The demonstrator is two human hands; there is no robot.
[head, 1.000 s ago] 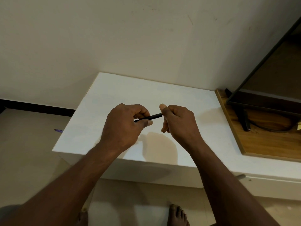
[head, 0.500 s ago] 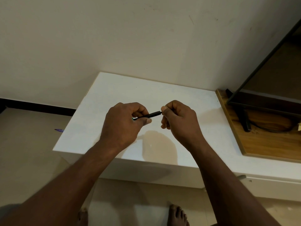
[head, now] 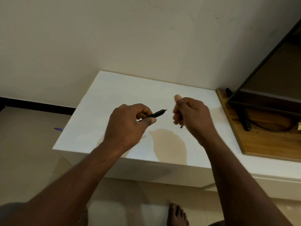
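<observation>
Only the head view here, looking down past both forearms at a white counter (head: 114,95) pushed up against a plain wall.

The left hand (head: 130,126) is out over the middle of the counter, knuckles up and wrist bent a bit inward. Its thumb and curled fingers pinch a black pen (head: 158,113) near the low end. The pen sits at a shallow slant, pointing up and to the right, and the free end has a small pale tip. It's held in the air above the counter, not touching it, with its tip pointing across the gap at the other hand.

The right hand (head: 190,115) is just to the right of that tip, close but clearly apart from it. It's a loose fist seen from the back, with the fingers curled under and the thumb sticking up at the top. It's smeared with motion blur, so the details are mushy. A dark bit (head: 181,126) pokes out from under the curled fingers, so the hand is gripping something small, but I can't tell what it is.

Both forearms come in from the bottom corners and angle toward each other, and the hands cast a brownish shadow on the counter between the wrists.

Other stuff:
- A wooden board (head: 268,141) butts against the counter's right side.
- A dark-framed screen (head: 260,101) stands on the board.
- A bare foot (head: 176,214) is on the tiled floor below.
- A small purple thing (head: 58,129) lies on the floor to the left.
</observation>
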